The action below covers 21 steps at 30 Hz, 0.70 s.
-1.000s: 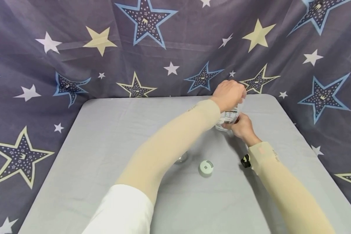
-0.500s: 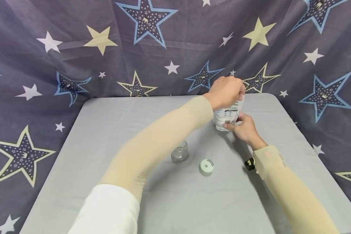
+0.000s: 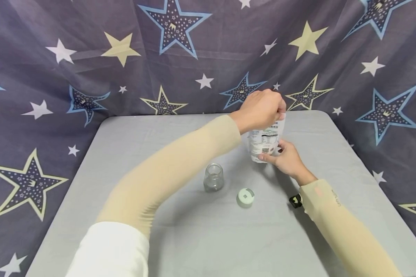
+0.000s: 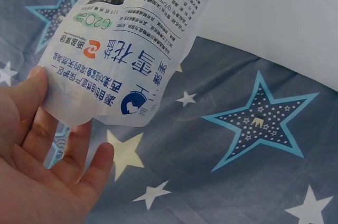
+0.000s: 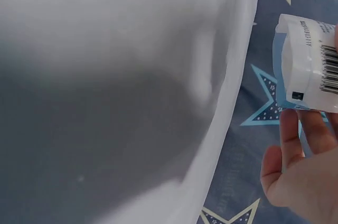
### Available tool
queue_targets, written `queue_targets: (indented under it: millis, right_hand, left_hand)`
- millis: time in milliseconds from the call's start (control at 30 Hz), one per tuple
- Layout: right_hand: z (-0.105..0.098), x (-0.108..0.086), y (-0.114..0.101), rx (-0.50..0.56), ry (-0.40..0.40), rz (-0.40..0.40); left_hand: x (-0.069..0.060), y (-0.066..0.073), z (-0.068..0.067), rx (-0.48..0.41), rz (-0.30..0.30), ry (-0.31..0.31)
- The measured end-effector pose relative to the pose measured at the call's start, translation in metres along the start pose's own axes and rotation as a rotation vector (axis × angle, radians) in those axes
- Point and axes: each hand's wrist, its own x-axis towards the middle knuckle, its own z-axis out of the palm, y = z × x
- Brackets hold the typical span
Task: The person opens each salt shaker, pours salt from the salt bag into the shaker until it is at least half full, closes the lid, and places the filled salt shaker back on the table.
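Note:
A white printed bag [image 3: 264, 143] is held upright above the table's back right part. My left hand [image 3: 262, 109] pinches its top edge; in the left wrist view the thumb and a finger of that hand [image 4: 58, 155] grip a corner of the bag [image 4: 113, 60]. Lower down, my right hand [image 3: 288, 161] holds the bag's bottom side, with the thumb across its front. The right wrist view has the bag's barcoded end [image 5: 306, 65] against the fingers of the right hand [image 5: 306, 166].
An uncapped glass jar [image 3: 213, 177] stands near the middle of the grey table [image 3: 263, 242]. To its right lies a pale green round lid [image 3: 245, 197]. A black object [image 3: 296, 201] is beside my right sleeve. Behind the table hangs a star-patterned cloth [image 3: 225, 50].
Both hands have brought the bag a little left and toward me. My left arm has shifted left, and the jar it covered now shows fully.

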Motion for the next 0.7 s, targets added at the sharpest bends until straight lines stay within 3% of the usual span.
queue_targets:
  millis: [433,700]
  right_hand:
    - [0.009,-0.014,-0.018,0.017,-0.052,-0.037]
    - [0.004,-0.022,-0.032,-0.002,-0.120,-0.071]
  left_hand:
    - [-0.028,-0.007,-0.015,-0.050,0.020,0.031]
    - [-0.049,-0.013,-0.024,-0.104,0.010,0.012]
